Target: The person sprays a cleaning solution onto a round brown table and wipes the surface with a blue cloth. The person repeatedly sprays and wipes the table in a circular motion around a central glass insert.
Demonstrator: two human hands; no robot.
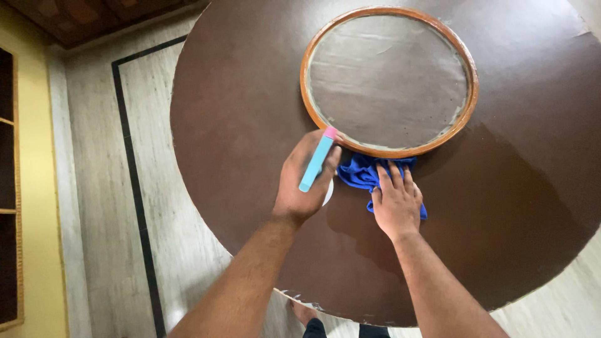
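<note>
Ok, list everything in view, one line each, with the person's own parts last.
Round table: one, dark brown, fills most of the view.
Round frame: one, orange-brown wooden rim around a grey inner surface, lying flat on the table's far side.
Cloth: one, blue, bunched against the frame's near rim.
Slim bottle: one, light blue with pink tip, in the left hand.
Floor: pale, with a dark inlaid line.
Shelving: dark, far left.
Left hand: holds the bottle.
Right hand: presses on the cloth.

the round table (238, 112) is dark brown. the ring (389, 152) on it, on the far side, is orange-brown wood with a dull grey-brown middle. the cloth (360, 172) is bright blue. the tube (316, 164) is light blue – with a pink tip. the floor (94, 156) on the left is pale grey with a black line – the wall (37, 188) is yellow.
</note>
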